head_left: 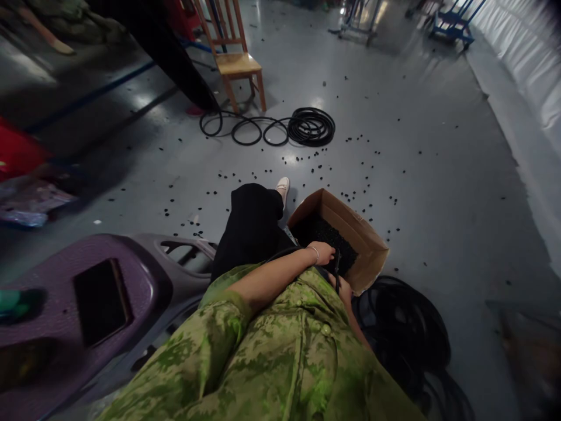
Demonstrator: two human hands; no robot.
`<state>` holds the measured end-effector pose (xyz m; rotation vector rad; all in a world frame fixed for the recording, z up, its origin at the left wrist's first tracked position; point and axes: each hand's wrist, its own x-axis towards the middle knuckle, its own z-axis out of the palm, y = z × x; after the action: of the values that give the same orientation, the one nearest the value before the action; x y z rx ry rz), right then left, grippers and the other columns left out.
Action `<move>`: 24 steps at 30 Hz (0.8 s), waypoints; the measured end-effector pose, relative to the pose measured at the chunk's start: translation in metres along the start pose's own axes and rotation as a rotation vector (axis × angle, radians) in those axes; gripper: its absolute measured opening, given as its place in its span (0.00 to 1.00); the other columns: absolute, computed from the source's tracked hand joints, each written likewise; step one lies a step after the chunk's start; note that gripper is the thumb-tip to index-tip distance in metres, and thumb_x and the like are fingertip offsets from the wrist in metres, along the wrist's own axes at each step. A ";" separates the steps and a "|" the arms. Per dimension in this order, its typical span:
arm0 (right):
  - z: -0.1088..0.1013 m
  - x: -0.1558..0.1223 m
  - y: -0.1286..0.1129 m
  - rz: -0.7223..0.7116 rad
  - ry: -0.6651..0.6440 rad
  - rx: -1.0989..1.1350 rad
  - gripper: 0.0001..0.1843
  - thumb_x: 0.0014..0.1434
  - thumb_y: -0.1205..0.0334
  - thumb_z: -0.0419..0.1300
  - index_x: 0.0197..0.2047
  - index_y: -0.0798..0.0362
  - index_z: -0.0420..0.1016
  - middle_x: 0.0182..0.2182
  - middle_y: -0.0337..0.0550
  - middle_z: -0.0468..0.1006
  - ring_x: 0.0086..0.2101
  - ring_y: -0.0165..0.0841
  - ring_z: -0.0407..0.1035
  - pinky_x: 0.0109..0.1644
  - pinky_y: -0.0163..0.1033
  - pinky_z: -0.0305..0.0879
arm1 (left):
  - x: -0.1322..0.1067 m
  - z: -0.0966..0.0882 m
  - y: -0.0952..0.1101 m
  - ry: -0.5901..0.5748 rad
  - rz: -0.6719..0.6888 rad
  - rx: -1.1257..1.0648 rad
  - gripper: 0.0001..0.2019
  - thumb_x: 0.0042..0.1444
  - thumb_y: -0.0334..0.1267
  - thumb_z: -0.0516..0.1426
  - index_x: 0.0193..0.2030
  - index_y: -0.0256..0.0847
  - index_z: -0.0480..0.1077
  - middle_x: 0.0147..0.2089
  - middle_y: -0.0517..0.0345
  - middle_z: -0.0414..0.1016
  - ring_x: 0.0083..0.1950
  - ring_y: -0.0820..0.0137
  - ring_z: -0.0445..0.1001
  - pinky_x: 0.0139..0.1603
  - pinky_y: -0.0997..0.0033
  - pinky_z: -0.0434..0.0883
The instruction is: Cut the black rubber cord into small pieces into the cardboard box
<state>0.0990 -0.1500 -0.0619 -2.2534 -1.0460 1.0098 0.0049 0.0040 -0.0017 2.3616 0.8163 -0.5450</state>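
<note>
Over the near side of an open cardboard box (370,245), my left hand (323,252) is closed, with a bracelet at its wrist. A thin black hose (337,264) stands between my two hands, and another stretch of black hose runs under my left forearm. Just below, my right hand (345,289) is closed around the hose, its fingers partly hidden by my shirt. Inside the box lies a heap of small black pieces (326,234), too small to make out singly.
Coiled black hose (312,127) lies on the floor ahead by a wooden chair (239,63). More hose (403,321) is heaped at my right. At left, a purple plastic stool (144,257) bears a phone (100,301). Small black pieces are scattered across the floor.
</note>
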 end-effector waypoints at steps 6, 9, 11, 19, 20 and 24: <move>0.005 0.002 0.007 -0.019 -0.010 0.054 0.36 0.45 0.28 0.44 0.26 0.54 0.72 0.24 0.43 0.73 0.29 0.35 0.65 0.33 0.35 0.62 | 0.007 0.007 -0.004 0.008 -0.010 -0.044 0.16 0.61 0.45 0.51 0.52 0.46 0.72 0.51 0.50 0.76 0.53 0.62 0.74 0.51 0.68 0.70; 0.006 0.000 0.007 -0.001 0.006 0.044 0.35 0.44 0.28 0.44 0.26 0.53 0.71 0.23 0.43 0.72 0.29 0.35 0.65 0.33 0.35 0.61 | 0.007 0.008 -0.005 -0.004 -0.006 -0.037 0.17 0.62 0.43 0.49 0.53 0.45 0.71 0.52 0.50 0.76 0.53 0.63 0.74 0.50 0.69 0.70; 0.006 -0.001 0.008 0.021 0.011 0.035 0.34 0.44 0.29 0.44 0.26 0.53 0.72 0.24 0.42 0.72 0.29 0.35 0.65 0.32 0.35 0.60 | 0.006 0.008 -0.004 -0.002 -0.008 -0.049 0.17 0.62 0.43 0.49 0.53 0.46 0.71 0.52 0.51 0.76 0.53 0.63 0.73 0.50 0.70 0.70; 0.006 0.001 0.006 0.031 0.037 -0.092 0.26 0.48 0.39 0.46 0.22 0.53 0.68 0.21 0.46 0.72 0.28 0.38 0.65 0.30 0.37 0.57 | 0.006 0.006 0.001 -0.041 -0.021 -0.090 0.17 0.63 0.42 0.48 0.53 0.43 0.71 0.54 0.49 0.75 0.55 0.61 0.73 0.52 0.68 0.69; 0.007 0.002 0.006 0.030 0.039 -0.102 0.24 0.48 0.40 0.46 0.22 0.52 0.68 0.21 0.46 0.71 0.28 0.38 0.65 0.30 0.37 0.57 | 0.006 0.005 0.001 -0.048 -0.028 -0.092 0.17 0.63 0.42 0.48 0.53 0.43 0.71 0.54 0.49 0.75 0.55 0.61 0.73 0.52 0.68 0.69; 0.008 0.006 0.007 0.003 0.025 -0.107 0.21 0.49 0.44 0.47 0.20 0.53 0.67 0.19 0.45 0.69 0.27 0.37 0.65 0.29 0.36 0.56 | 0.009 0.005 -0.001 -0.042 -0.059 -0.084 0.17 0.63 0.42 0.48 0.52 0.41 0.71 0.54 0.48 0.75 0.54 0.62 0.73 0.52 0.68 0.69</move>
<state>0.0988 -0.1486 -0.0747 -2.3471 -1.1102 0.9448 0.0095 0.0052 -0.0104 2.2485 0.8752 -0.5712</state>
